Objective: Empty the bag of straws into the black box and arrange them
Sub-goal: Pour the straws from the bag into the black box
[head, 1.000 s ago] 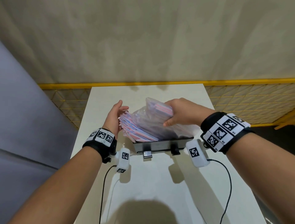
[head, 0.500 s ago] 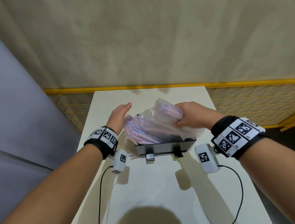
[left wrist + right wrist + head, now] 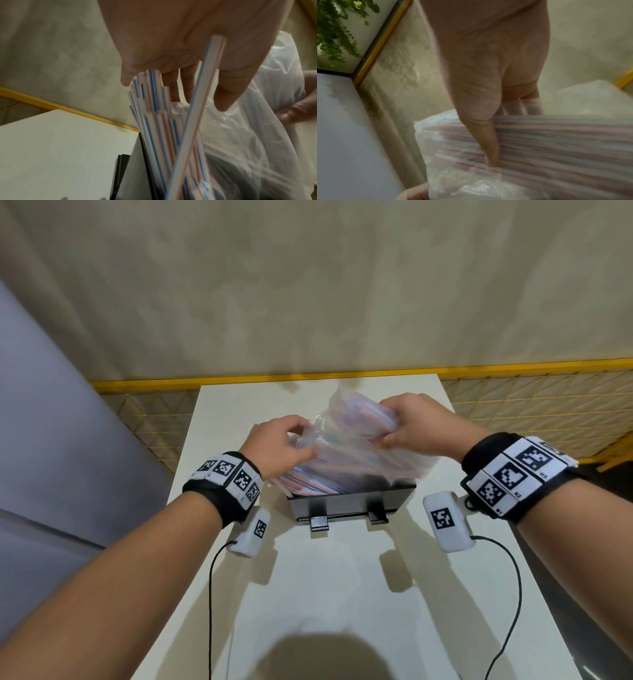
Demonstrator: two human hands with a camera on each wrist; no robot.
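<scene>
Since a second ago, left hand has moved from beside the straws onto them, fingers curled at the bag's mouth; whether it pinches bag or straws is unclear. Right hand has lifted the closed end higher, fingers and thumb clamped around bag and the straws inside. Bag tilts down into the box on the table; loose straws, white with blue and red stripes, poke over its left edge. No readable writing; wristbands carry only black-and-white square codes.
</scene>
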